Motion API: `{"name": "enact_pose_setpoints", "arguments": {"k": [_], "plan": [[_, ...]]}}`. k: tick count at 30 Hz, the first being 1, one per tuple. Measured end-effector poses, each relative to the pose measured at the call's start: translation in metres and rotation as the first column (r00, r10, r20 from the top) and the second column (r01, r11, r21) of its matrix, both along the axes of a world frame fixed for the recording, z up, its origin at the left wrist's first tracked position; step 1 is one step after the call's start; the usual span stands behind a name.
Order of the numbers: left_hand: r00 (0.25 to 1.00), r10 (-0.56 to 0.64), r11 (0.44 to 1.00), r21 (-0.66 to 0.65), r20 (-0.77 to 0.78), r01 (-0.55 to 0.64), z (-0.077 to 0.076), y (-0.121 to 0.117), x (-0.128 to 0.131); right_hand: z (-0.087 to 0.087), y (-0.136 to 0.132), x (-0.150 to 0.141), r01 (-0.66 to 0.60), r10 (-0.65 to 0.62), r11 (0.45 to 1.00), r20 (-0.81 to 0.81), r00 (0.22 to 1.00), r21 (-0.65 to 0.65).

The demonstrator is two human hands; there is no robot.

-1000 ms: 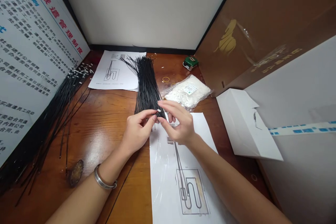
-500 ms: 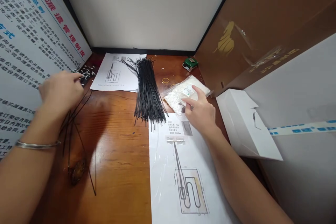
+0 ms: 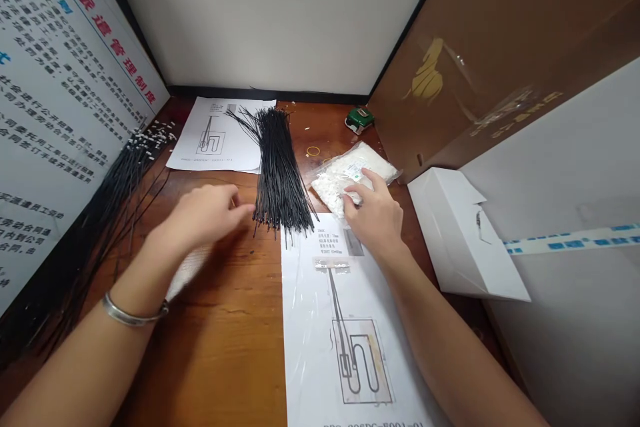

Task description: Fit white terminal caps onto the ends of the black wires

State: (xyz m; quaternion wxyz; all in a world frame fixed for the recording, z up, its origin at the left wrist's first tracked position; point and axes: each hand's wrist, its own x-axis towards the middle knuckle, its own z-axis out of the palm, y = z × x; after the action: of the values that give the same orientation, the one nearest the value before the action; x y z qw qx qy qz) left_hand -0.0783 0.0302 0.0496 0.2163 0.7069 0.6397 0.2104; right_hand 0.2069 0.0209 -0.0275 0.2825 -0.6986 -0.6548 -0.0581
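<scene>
Since the narrowly parted left hand (image 3: pixel 207 215) swung from left-edge wires (image 3: pixel 113 183) to the central bundle (image 3: pixel 281 167), one seems laid aside; right hand (image 3: pixel 376 211) at bag (image 3: pixel 376 159), hold unclear.

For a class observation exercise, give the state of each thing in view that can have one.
Middle wires: bunched, lying down
Left wires: bunched, far ends white-tipped
Plastic bag: lying, white pieces inside
Left hand: fingers bent, beside middle wires
Right hand: fingers bent over the bag
Bracelet: worn
Rubber band: lying loose
Printed sheets: flat
White card: folded
Tape measure: extension unclear
</scene>
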Motion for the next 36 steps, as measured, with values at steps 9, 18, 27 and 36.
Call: {"name": "enact_pose_setpoints", "arguments": {"k": [9,18,27,36], "plan": [[0.769,-0.273,0.961,-0.188,-0.578,0.201,-0.013,-0.042,0.043,0.001,-0.001,-0.003,0.011,0.0,0.997,-0.138,0.99,0.076],[0.81,-0.243,0.966,-0.213,-0.534,0.15,-0.01,-0.045,0.036,-0.004,0.002,0.001,-0.03,0.083,0.957,-0.171,0.982,0.289],[0.975,-0.068,0.958,-0.26,0.21,0.123,-0.018,-0.049,0.034,0.011,-0.016,-0.035,-0.412,0.563,0.815,-0.386,0.731,0.409],[0.67,0.269,0.924,-0.381,0.692,0.023,-0.037,-0.041,0.038,0.015,-0.042,-0.075,-0.876,0.89,0.431,-0.262,0.373,0.216]]}}
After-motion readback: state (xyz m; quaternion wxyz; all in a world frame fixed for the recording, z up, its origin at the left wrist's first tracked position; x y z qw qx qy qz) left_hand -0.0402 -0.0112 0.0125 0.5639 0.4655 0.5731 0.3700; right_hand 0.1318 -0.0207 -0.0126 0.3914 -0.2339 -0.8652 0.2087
